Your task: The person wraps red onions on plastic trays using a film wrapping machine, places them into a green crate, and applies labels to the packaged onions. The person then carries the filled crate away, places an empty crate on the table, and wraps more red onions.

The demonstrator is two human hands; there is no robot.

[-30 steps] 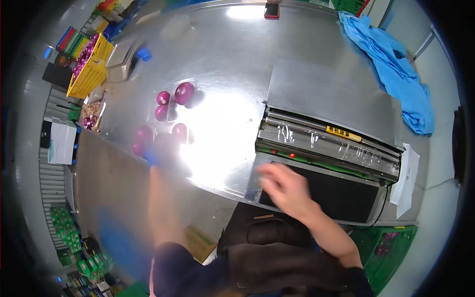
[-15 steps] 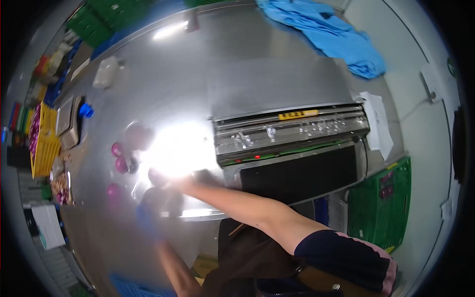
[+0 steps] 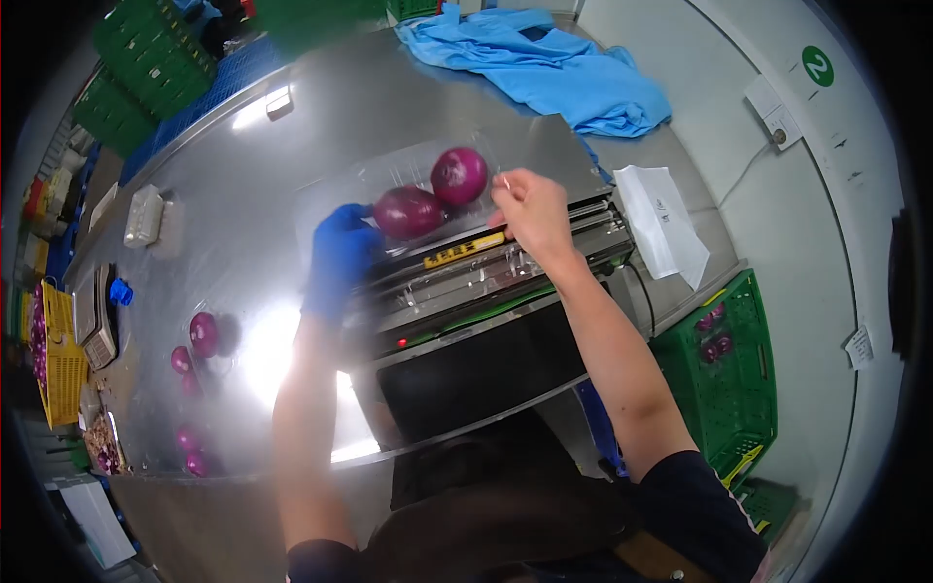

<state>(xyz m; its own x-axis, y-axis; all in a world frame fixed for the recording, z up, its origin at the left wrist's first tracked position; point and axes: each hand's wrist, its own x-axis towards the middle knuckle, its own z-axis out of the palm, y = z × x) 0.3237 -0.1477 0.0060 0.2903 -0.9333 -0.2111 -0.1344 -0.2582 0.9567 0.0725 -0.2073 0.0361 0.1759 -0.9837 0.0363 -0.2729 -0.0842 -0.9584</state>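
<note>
Two purple onions, a left one (image 3: pixel 407 213) and a right one (image 3: pixel 459 176), lie side by side on clear plastic film (image 3: pixel 374 175) above the back of the wrapping machine (image 3: pixel 457 282). My left hand (image 3: pixel 342 255), in a blue glove and blurred, is at the left onion's side; its grip is unclear. On the other side my bare right hand (image 3: pixel 535 212) is closed in a pinch beside the right onion, with a bit of clear film at its fingertips. The machine's yellow label (image 3: pixel 465 250) shows between my hands.
Several loose onions (image 3: pixel 203 333) lie at the left of the steel table (image 3: pixel 243 223). Further left are a scale (image 3: pixel 95 316) and a yellow crate (image 3: pixel 63 355). Blue cloth (image 3: pixel 544 68) lies at the back, white paper (image 3: pixel 661 223) and a green crate (image 3: pixel 724 379) at the right.
Both hands have moved from the table in front of the loose onions to the wrapping machine. Two onions now lie on film between them. The camera view has shifted.
</note>
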